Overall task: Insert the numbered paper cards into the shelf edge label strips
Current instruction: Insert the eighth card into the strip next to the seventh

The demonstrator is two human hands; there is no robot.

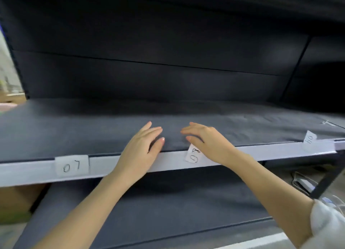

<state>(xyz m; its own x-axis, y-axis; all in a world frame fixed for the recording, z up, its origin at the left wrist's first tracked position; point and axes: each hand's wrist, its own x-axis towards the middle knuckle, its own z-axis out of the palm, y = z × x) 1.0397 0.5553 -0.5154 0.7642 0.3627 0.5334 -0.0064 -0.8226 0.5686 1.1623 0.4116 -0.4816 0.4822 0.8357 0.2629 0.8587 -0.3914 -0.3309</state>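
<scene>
A pale label strip (104,164) runs along the front edge of a dark grey shelf (74,127). A white card marked 07 (71,166) sits flat in the strip at the left. A card marked 08 (193,153) stands on end and tilted at the strip's middle, under the thumb of my right hand (207,140). My left hand (143,146) rests over the shelf edge just left of it, fingers spread, holding nothing. A third card (309,137) sticks up crooked at the strip's right end.
A lower dark shelf (168,207) lies under my forearms, with a pale front edge (261,242). A black upright post (328,176) stands at the right, with cables and a small device (302,181) behind it. A brown box (16,200) sits at the lower left.
</scene>
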